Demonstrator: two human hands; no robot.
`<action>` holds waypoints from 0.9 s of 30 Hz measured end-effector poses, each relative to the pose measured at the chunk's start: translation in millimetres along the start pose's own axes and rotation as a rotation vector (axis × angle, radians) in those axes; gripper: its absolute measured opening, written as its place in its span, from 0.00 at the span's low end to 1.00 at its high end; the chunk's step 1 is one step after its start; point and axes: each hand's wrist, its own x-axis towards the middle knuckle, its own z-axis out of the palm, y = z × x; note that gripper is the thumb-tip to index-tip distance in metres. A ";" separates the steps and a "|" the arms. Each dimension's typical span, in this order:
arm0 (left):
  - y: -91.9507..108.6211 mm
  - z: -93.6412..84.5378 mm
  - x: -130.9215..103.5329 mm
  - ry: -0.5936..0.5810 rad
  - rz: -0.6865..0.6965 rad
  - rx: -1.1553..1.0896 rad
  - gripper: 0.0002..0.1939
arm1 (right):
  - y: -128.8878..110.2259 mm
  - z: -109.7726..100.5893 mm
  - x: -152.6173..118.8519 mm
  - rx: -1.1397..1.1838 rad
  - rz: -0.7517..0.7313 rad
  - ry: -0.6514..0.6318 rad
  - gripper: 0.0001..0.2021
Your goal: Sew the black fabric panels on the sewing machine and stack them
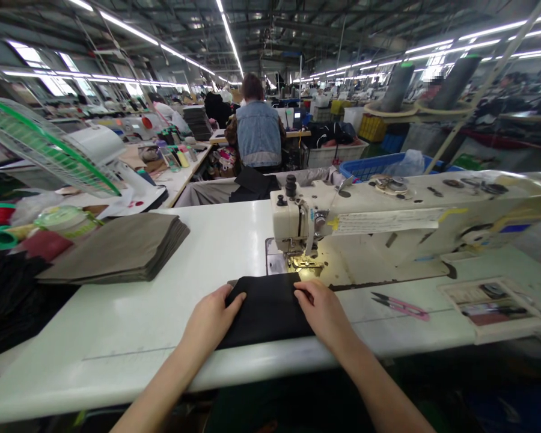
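A black fabric piece [265,313] lies on the pale table in front of the sewing machine [293,222]. My left hand [214,316] pinches its upper left edge between thumb and fingers, where a bit of grey-brown material shows. On the other side, my right hand [322,310] grips the upper right edge. The fabric's far edge is just short of the lit needle area [304,264], and the machine head stands beyond it, slightly to the right.
Grey-brown fabric sheets [117,249] are stacked at the left, near a fan [49,144]. Pink-handled snips [401,305] and a small tray [500,307] lie at the right. Beyond the table a person in a denim vest [258,133] sits facing away.
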 end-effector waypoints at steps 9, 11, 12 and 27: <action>-4.9 -1.6 3.3 0.129 -0.092 -0.135 0.13 | -8.8 -1.5 -8.1 -0.351 -0.202 0.082 0.11; -8.4 -0.3 5.0 0.121 -0.106 -0.142 0.12 | -6.2 -0.9 -9.5 -0.355 -0.256 0.098 0.12; -9.8 0.5 5.6 0.119 -0.108 -0.144 0.12 | -4.7 -0.8 -9.8 -0.355 -0.268 0.093 0.13; -5.5 1.3 5.5 0.088 -0.109 -0.050 0.09 | -1.1 -1.1 -10.5 -0.375 -0.279 0.071 0.12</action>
